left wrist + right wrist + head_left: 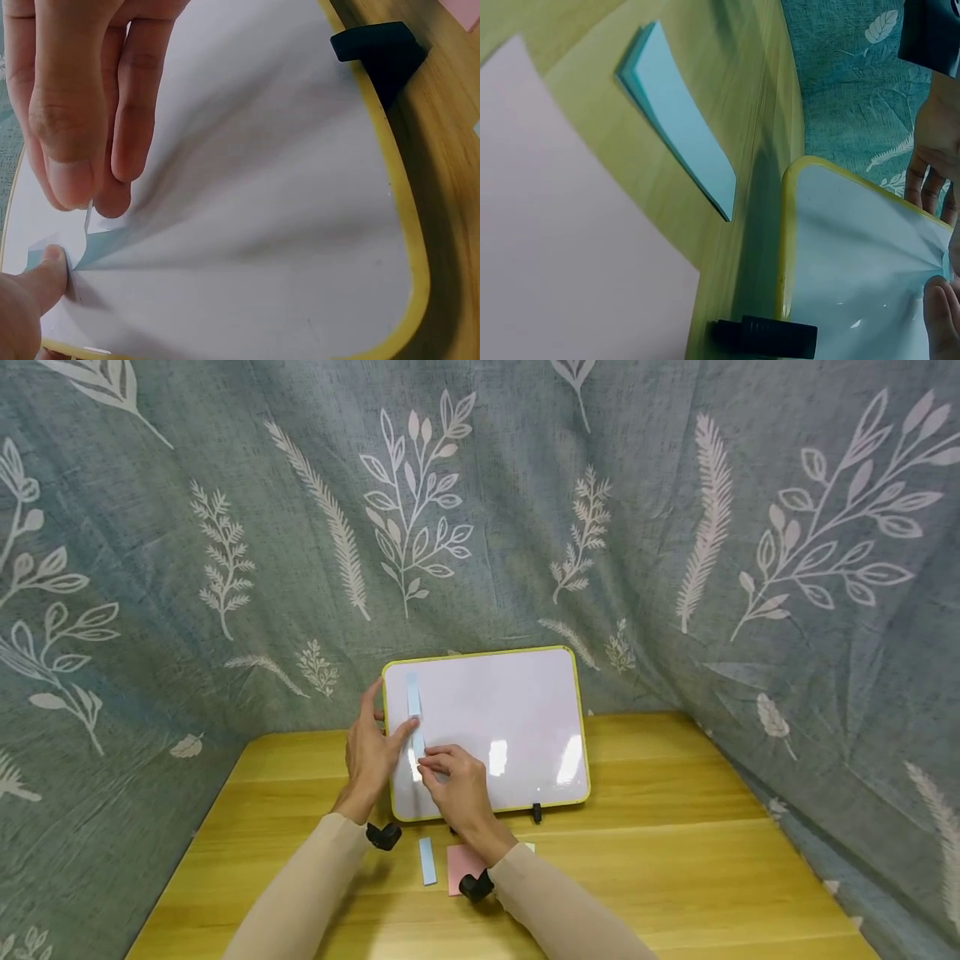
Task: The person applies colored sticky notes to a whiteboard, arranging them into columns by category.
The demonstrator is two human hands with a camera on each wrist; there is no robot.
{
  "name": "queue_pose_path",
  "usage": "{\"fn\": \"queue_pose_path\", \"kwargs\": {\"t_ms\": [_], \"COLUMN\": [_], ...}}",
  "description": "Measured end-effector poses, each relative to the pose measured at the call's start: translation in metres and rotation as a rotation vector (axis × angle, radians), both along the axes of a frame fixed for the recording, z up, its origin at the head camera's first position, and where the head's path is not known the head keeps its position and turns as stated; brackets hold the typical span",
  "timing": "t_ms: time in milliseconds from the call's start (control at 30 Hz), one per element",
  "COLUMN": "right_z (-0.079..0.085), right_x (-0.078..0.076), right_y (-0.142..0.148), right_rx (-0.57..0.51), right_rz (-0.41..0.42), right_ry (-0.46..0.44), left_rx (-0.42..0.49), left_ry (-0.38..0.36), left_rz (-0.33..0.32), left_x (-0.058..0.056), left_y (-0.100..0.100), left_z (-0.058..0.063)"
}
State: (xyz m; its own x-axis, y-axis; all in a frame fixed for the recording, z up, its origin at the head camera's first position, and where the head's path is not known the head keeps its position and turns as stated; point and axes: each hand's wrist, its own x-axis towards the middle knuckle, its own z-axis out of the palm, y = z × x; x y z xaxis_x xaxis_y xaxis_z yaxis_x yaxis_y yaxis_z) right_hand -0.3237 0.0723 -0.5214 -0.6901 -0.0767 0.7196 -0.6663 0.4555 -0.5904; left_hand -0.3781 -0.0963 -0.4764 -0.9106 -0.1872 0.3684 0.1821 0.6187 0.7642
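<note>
A white board (502, 710) with a yellow rim leans upright on the wooden table. Near its left side, a pale blue sticky strip (414, 693) runs vertically, and a second blue strip (418, 742) sits just below it. My left hand (369, 756) grips the board's left edge, fingers behind it and thumb pressing on the front where the strips meet. With thumb and fingertips, my right hand (463, 789) pinches the lower end of the second strip. In the left wrist view this strip (101, 246) lifts partly off the board toward the pinching fingers.
A small stack of blue strips (427, 862) lies on the table before the board. Beside it is a pink paper pad (461, 864), partly covered by the right wrist. A black foot (536, 813) supports the board's lower edge. Patterned cloth (480, 527) hangs behind.
</note>
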Motion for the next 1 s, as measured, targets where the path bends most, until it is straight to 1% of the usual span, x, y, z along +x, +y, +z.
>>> {"fn": "queue_pose_path", "kwargs": {"t_ms": [167,300,400,500,600,833,900,1000], "right_z": [-0.003,-0.004,-0.004,-0.004,-0.005,-0.006,-0.006,-0.006], "right_x": [0.004,0.006,0.008,0.01,0.014,0.023,0.026,0.031], "right_y": [0.003,0.006,0.008,0.012,0.015,0.024,0.027,0.029], "right_rx": [-0.001,0.019,0.058,0.102,0.14,0.24,0.265,0.29], "right_rz": [0.017,0.021,0.029,0.04,0.048,0.041,0.052,0.09], "right_ry": [-0.037,-0.029,-0.024,-0.042,-0.067,-0.089,-0.12,-0.189], "left_rx": [0.002,-0.001,-0.009,-0.017,-0.027,-0.054,-0.056,-0.059], "left_ry": [0.014,0.014,0.019,0.02,0.015,0.012,0.006,-0.005], "left_rz": [-0.017,-0.042,-0.067,-0.093,-0.114,-0.154,-0.159,-0.169], "left_x": [0.004,0.005,0.005,0.006,0.006,0.006,0.007,0.01], "left_y": [-0.001,-0.004,-0.006,-0.008,-0.011,-0.013,-0.014,-0.015], "left_z": [-0.003,-0.002,0.0,0.002,0.001,-0.001,-0.001,0.0]}}
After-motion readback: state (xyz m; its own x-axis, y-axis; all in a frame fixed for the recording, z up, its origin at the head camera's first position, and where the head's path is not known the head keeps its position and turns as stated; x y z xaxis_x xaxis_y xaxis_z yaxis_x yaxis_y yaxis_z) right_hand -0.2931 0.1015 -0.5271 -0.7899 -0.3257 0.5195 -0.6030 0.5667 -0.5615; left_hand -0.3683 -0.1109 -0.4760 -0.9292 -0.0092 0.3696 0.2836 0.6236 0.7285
